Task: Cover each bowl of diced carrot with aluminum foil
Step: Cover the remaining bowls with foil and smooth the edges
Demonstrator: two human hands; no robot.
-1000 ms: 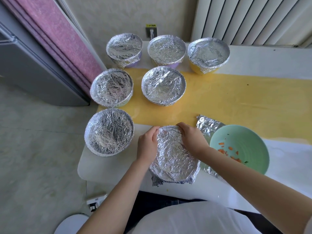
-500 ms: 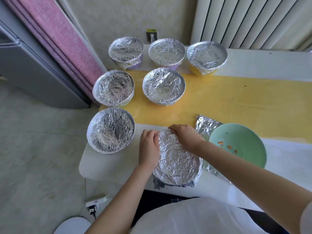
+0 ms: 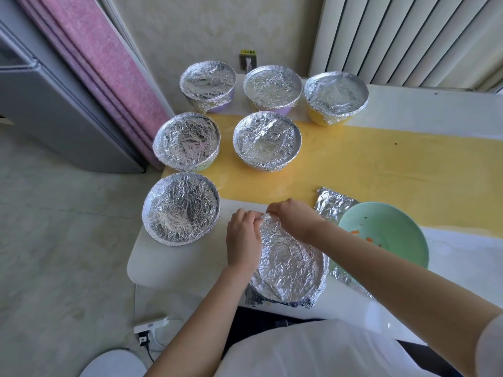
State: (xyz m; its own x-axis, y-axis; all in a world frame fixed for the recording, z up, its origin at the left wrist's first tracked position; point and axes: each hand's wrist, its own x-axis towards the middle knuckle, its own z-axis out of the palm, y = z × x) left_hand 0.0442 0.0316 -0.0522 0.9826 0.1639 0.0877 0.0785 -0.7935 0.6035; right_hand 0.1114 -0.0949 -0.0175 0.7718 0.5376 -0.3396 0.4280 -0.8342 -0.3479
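Observation:
A bowl wrapped in crinkled aluminum foil point(image 3: 291, 268) stands near the table's front edge. My left hand point(image 3: 243, 239) grips the foil at the bowl's far left rim. My right hand point(image 3: 295, 220) pinches the foil at the far rim, fingers curled over the edge. To the right stands an uncovered green bowl point(image 3: 389, 235) with a few bits of diced carrot point(image 3: 367, 238). It sits on a loose foil sheet point(image 3: 333, 206). Several foil-covered bowls fill the table's left and back, the nearest covered bowl point(image 3: 181, 208) just left of my hands.
The white table point(image 3: 174, 265) carries a yellow runner point(image 3: 381, 170). A grey cabinet point(image 3: 54, 112) and a pink curtain point(image 3: 114, 77) stand at the left. A power strip point(image 3: 149, 326) lies on the floor below the table's corner. A wall socket point(image 3: 247, 63) sits behind the back bowls.
Both hands slid along the foil rim toward the bowl's far side and now meet there. The view shifted slightly.

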